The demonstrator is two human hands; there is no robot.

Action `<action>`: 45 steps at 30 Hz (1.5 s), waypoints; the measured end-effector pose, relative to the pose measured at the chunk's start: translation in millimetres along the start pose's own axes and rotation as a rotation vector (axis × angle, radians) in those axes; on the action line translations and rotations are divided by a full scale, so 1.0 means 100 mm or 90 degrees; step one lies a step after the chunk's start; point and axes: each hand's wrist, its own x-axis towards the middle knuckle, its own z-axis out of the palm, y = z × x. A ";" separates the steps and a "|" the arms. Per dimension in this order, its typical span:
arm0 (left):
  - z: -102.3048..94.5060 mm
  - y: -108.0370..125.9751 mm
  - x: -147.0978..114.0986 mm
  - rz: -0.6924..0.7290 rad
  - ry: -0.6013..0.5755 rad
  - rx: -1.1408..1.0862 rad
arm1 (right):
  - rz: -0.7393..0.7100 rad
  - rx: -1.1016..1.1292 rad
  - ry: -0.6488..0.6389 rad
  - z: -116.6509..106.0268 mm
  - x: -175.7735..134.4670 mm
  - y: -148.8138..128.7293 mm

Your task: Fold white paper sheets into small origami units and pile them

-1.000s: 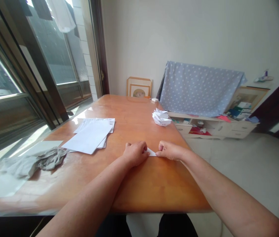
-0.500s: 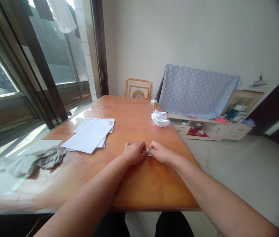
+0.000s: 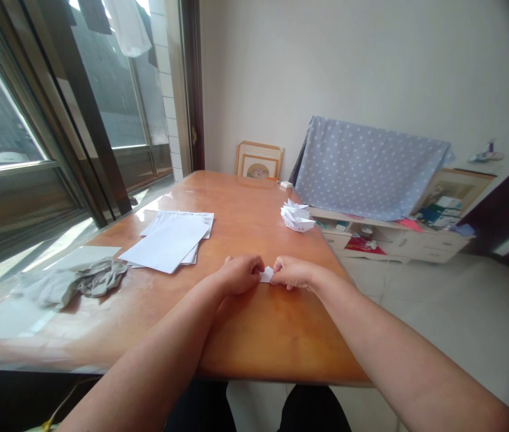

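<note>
A small folded piece of white paper (image 3: 266, 275) lies between my hands, low over the near part of the wooden table (image 3: 254, 336). My left hand (image 3: 241, 273) has its fingers closed on the paper's left end. At the right end my right hand (image 3: 292, 273) pinches it with curled fingers. Most of the paper's edges are hidden under the fingertips. Beyond my right hand, by the table's right edge, sits a cluster of folded white paper boats (image 3: 298, 217).
To the left lies a stack of white paper sheets (image 3: 166, 243). A crumpled grey cloth (image 3: 101, 278) rests nearer the left edge. At the far end is a small white box (image 3: 285, 185). A low white cabinet (image 3: 398, 243) stands beyond the table's right side.
My hands have moved slightly apart, and more of the white paper shows between them. The whole view has shifted a little. The stack and boats stay in place on the table.
</note>
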 end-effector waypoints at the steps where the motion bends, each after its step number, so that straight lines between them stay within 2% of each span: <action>1: 0.00 0.00 0.00 0.000 -0.002 -0.001 | 0.001 -0.004 -0.004 0.00 0.01 -0.01; 7: -0.01 -0.02 -0.02 0.003 -0.006 -0.006 | -0.001 -0.029 -0.023 0.00 0.02 -0.03; 20: -0.04 -0.09 -0.02 0.022 -0.019 0.001 | 0.009 -0.074 -0.011 0.00 -0.06 -0.14; 31: -0.06 -0.15 0.00 0.008 -0.037 -0.008 | 0.037 -0.104 -0.011 0.01 0.00 -0.17; 45: -0.12 -0.19 -0.01 0.016 -0.060 -0.049 | 0.090 -0.126 0.034 0.07 0.05 -0.28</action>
